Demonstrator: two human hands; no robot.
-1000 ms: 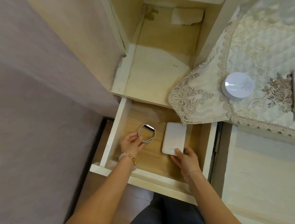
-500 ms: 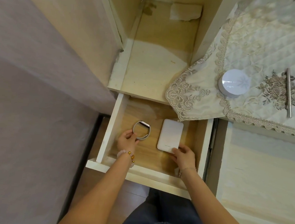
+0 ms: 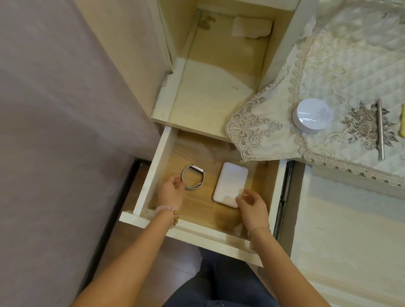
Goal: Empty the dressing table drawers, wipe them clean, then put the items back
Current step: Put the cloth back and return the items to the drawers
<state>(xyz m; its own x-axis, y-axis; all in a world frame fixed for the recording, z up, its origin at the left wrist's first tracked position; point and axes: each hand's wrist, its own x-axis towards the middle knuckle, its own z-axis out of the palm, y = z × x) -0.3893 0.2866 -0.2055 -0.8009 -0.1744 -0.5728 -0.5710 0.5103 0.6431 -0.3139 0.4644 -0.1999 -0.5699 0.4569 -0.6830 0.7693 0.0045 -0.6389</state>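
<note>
Drawer (image 3: pixel 145 180): pulled out toward the person's knees, so both arms reach in from above.
Wristband (image 3: pixel 192 180): lies on the drawer floor, left side, standing on its edge as a loop.
Left hand (image 3: pixel 172 191): thumb and fingertips pinch the loop's near rim, probably to lift or set it.
White flat case (image 3: pixel 231 182): lies flat beside the band, apart from it.
Right hand (image 3: pixel 253 207): fingers loosely curled at the case's near corner; I cannot tell if they grip it.
Stage: two items inside, so emptying or refilling; I cannot tell which.
Surface: bare wood bottom with pale walls.
Around: an open shelf (image 3: pixel 213 93) above and a lace cloth (image 3: pixel 258 133) overhanging the drawer, bearing a round jar (image 3: pixel 312 116).
</note>
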